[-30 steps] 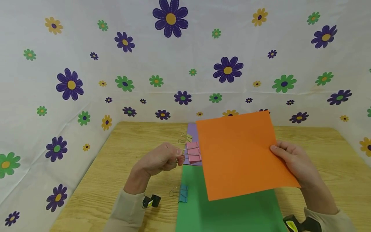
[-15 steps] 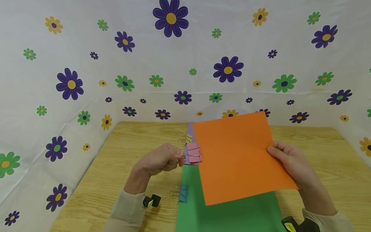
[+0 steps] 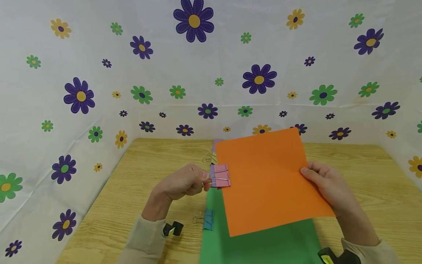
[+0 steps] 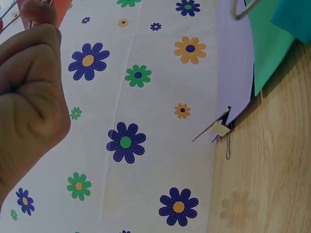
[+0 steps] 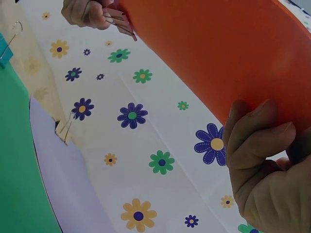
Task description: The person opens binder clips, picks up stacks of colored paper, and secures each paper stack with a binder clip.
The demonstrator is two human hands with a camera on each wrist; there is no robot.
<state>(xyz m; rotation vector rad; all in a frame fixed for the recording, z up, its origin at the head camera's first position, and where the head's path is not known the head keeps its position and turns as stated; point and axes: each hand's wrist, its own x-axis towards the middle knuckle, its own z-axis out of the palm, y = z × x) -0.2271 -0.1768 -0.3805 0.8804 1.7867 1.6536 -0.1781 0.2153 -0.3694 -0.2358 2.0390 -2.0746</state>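
Observation:
My left hand (image 3: pixel 186 179) pinches the wire handles of a pink binder clip (image 3: pixel 222 176). The clip's mouth overlaps the left edge of an orange sheet of paper (image 3: pixel 263 183), held up and tilted over the table. At the sheet's right edge my right hand (image 3: pixel 326 185) grips it, thumb on the front and fingers behind, as the right wrist view shows them (image 5: pixel 257 131). Beneath lies a green sheet (image 3: pixel 270 249) with a blue binder clip (image 3: pixel 208 220) on its left edge. Farther back, a yellow binder clip (image 5: pixel 62 131) bites the edge of a purple sheet (image 5: pixel 73 179), mostly hidden in the head view.
A wooden table (image 3: pixel 158 154) carries the sheets. White cloth (image 3: pixel 224 55) printed with flowers rises behind it and along the sides. Dark camera mounts sit on both wrists, at the cuffs of light sleeves (image 3: pixel 141 238).
The right hand has brought the orange sheet leftward and slightly down, so its left edge now reaches into the pink clip's mouth. The left hand has stayed nearly still, tipping the clip slightly.

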